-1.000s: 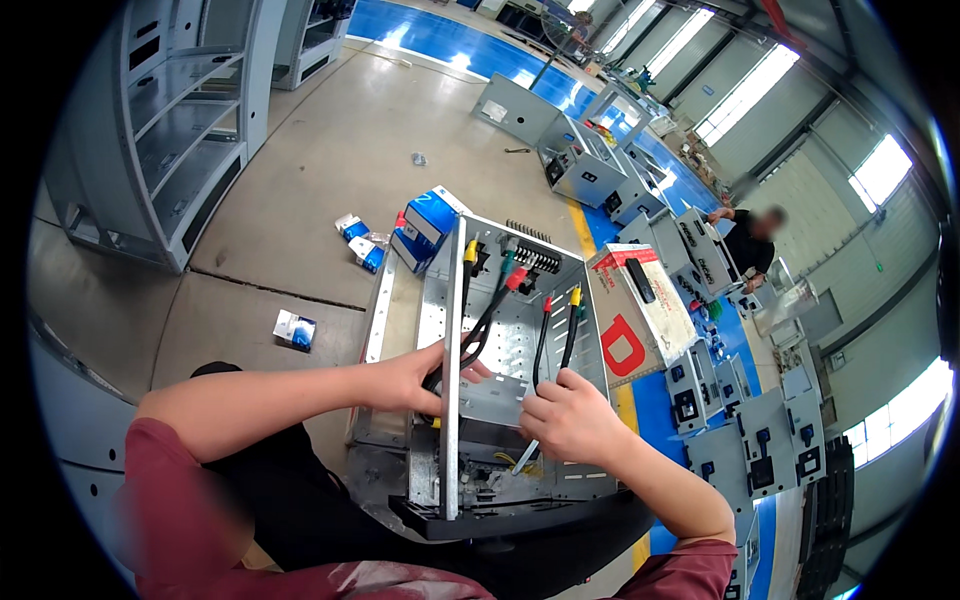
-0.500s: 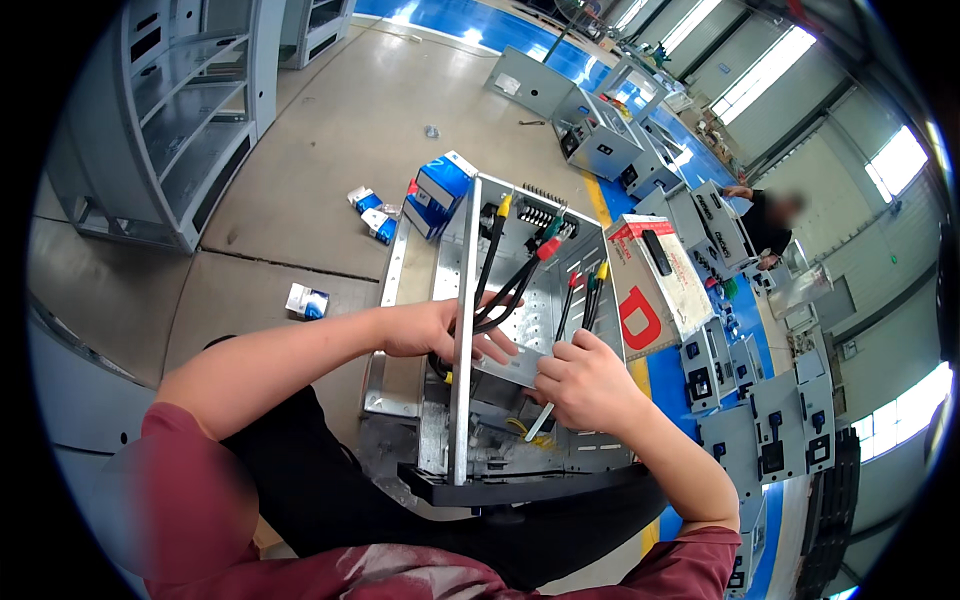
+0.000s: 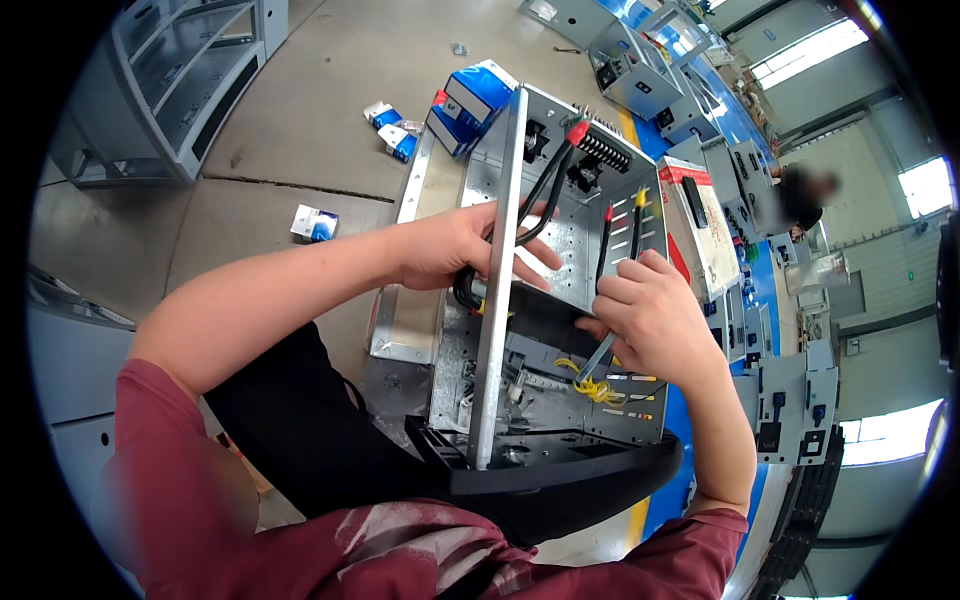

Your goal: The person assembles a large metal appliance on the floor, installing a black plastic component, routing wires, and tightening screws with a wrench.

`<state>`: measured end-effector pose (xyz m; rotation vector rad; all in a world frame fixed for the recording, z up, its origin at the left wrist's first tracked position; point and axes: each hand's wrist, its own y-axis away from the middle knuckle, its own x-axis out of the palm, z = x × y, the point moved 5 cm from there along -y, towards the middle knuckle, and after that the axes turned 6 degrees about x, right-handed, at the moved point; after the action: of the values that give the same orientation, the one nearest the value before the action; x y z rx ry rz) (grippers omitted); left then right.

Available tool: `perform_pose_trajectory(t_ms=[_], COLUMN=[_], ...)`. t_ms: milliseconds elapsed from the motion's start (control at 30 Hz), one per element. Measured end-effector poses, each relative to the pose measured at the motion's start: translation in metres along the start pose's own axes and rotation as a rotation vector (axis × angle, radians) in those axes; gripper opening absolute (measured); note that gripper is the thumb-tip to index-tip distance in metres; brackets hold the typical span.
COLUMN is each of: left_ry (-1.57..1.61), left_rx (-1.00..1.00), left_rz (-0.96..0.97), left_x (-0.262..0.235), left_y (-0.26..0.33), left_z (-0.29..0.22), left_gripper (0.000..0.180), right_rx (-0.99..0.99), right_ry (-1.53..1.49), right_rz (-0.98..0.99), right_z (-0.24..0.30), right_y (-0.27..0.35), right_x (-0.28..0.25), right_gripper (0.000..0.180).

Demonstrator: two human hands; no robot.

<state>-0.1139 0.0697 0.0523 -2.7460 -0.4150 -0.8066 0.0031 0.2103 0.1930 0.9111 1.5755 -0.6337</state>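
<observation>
An open grey metal enclosure [image 3: 497,330] stands in front of me, tilted in view. My left hand [image 3: 470,245] reaches in behind its upright bar, fingers spread, beside thick black cables [image 3: 543,200] ending in a red sleeve [image 3: 578,132]. What the thumb does is hidden. My right hand [image 3: 645,310] is closed at the enclosure's right side, shut on a slim grey strip [image 3: 595,358] that sticks out below the fingers. Above that hand rise two dark cables, one red-tipped [image 3: 608,213], one yellow-tipped [image 3: 641,198]. Thin yellow wires [image 3: 597,390] lie below the strip.
Blue-and-white boxes [image 3: 480,92] stand by the enclosure's far left corner; a small carton [image 3: 315,223] lies on the floor. A metal cabinet frame [image 3: 185,90] is far left. To the right are a white-and-red carton [image 3: 705,225], grey panels [image 3: 795,410] and another person [image 3: 805,195].
The view has shifted, so the enclosure sits higher. My right hand is farther right, uncovering more yellow wire. The left-hand cables' yellow and green tips no longer show beside the red one.
</observation>
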Motion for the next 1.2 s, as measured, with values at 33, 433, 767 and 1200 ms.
perform_pose_trajectory(t_ms=[33,433,767,1200], left_ry=[-0.02,-0.382,-0.548,-0.608], left_rx=[0.03,0.079,0.024,0.021], left_rz=[0.007,0.073,0.225,0.13], left_x=[0.0,-0.009,0.009,0.008], left_y=[-0.004,-0.021,-0.015,-0.021], left_z=[-0.005,-0.007,-0.009,-0.017], left_gripper=[0.091,0.094,0.108,0.074], right_rx=[0.006,-0.027,-0.104,-0.08], right_ry=[0.033,0.197,0.234,0.213], right_rz=[-0.005,-0.115,-0.068,-0.084], right_z=[-0.003,-0.009,0.006,0.006], right_y=[-0.001,0.009,0.018,0.017], right_x=[-0.002,0.027,0.017,0.016], right_gripper=[0.02,0.013,0.009,0.011])
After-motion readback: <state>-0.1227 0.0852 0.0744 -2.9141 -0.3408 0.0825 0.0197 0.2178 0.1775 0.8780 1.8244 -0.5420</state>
